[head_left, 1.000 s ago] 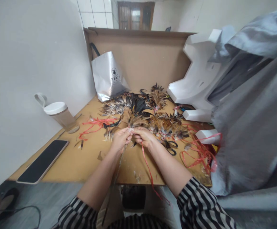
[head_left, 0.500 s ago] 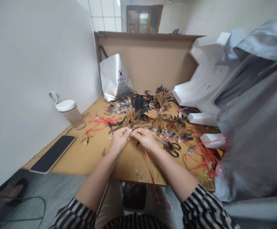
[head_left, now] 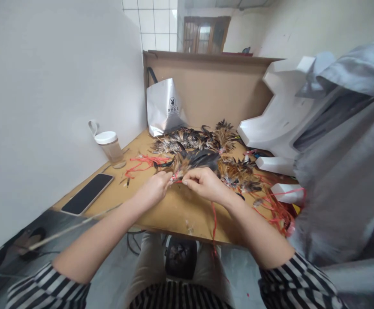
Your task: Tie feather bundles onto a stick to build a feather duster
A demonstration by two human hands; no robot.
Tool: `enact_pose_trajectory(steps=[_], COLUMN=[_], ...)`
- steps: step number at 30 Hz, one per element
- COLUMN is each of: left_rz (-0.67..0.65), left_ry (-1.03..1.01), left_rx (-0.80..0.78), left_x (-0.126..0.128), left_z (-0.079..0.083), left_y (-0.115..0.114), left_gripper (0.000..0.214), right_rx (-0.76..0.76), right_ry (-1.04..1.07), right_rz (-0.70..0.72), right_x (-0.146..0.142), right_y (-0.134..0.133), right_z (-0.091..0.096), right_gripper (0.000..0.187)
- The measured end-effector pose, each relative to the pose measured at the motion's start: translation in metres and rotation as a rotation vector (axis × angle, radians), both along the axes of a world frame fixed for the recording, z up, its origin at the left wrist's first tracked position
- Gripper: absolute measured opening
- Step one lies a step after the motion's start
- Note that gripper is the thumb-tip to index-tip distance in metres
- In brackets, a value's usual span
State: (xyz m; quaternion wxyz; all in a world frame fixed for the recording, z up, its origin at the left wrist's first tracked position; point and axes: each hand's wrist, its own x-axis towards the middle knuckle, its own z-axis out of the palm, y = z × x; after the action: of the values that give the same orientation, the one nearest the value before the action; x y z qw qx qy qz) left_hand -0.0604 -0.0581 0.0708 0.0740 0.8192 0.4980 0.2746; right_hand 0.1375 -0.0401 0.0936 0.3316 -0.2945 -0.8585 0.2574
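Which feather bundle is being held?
The tan-and-black feather bundle with red string at its base, gripped by the left hand beside the right hand; other bundles lie on the table.

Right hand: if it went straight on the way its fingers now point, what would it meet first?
The right hand would most likely meet the red binding at the base of the feathers, then the left hand just beyond; depth is unclear here.
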Motion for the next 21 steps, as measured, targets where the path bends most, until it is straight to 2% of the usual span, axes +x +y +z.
enact_pose_trajectory(steps=[4, 6, 8, 11, 15, 18, 21], left_rz=[-0.081, -0.146, -0.207, -0.269, -0.330, -0.430, -0.531], left_ry=[0.356, 0.465, 0.545, 0.626, 0.662, 0.553, 0.292], left_rx=[0.044, 0.102, 0.171, 0.234, 0.208, 0.103, -0.055], left_x=[-0.001, 0.000, -0.002, -0.009, -0.017, -0.015, -0.014], left_z=[0.011, 0.015, 0.020, 0.028, 0.039, 0.048, 0.056], left_y=[-0.023, -0.032, -0.040, -0.050, -0.065, -0.082, -0.095], left_gripper=[0.027, 0.033, 0.040, 0.046, 0.057, 0.053, 0.041], right_rx=[0.217, 0.263, 0.247, 0.097, -0.229, -0.410, -0.606], right_ry=[-0.156, -0.205, -0.194, -0.072, 0.045, 0.025, 0.020], right_rz=[-0.040, -0.063, -0.023, 0.075, 0.179, 0.272, 0.282], right_x=[0.003, 0.002, 0.002, 0.002, 0.002, 0.001, -0.001], right_y=[-0.005, -0.001, 0.005, 0.013, 0.019, 0.019, 0.011], right_z=[0.022, 0.023, 0.019, 0.011, 0.005, -0.003, -0.018], right_gripper=[0.015, 0.016, 0.016, 0.017, 0.020, 0.023, 0.026])
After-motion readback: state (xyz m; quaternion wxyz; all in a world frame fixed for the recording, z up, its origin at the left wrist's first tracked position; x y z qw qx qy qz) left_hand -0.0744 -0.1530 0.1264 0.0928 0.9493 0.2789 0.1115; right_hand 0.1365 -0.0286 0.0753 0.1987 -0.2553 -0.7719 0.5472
